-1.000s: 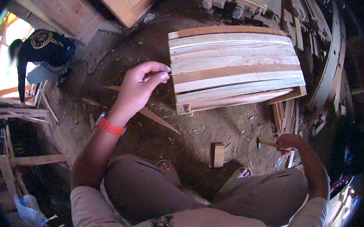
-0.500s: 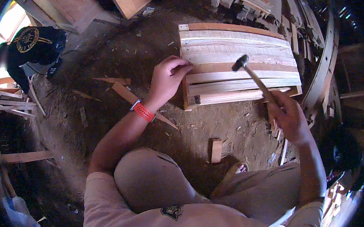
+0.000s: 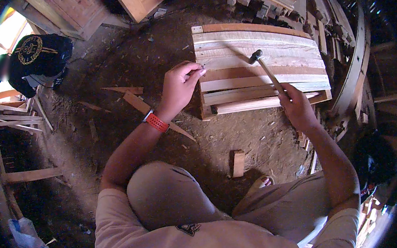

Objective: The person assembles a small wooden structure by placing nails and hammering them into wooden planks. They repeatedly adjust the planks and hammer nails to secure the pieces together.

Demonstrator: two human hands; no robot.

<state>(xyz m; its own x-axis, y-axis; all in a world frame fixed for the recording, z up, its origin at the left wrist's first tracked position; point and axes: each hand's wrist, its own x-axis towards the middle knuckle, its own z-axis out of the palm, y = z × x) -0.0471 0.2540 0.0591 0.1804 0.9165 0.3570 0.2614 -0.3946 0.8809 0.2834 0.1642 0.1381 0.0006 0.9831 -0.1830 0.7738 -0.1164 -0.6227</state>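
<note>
A slatted wooden panel [image 3: 262,60] on a low frame lies on the ground in front of me. At its left edge my left hand [image 3: 182,81] is closed in a pinch, thumb against forefinger. A tiny dark thing that looks like a nail [image 3: 203,66] shows at the fingertips, mostly hidden by them. Gripped in my right hand [image 3: 297,108] is the wooden handle of a hammer [image 3: 268,74]. The hammer's dark metal head is over the middle slats, apart from my left hand, and its shadow falls across the boards.
A small wood block [image 3: 238,163] lies on the dirt floor near my foot. Thin wood offcuts [image 3: 137,102] lie left of the panel. Stacked lumber [image 3: 268,1] is at the far right. At the far left, another person [image 3: 37,59] in dark clothing bends over.
My right hand has moved left and up with the hammer, whose head is now closer to my left hand. The left hand keeps its pinch at the panel's edge.
</note>
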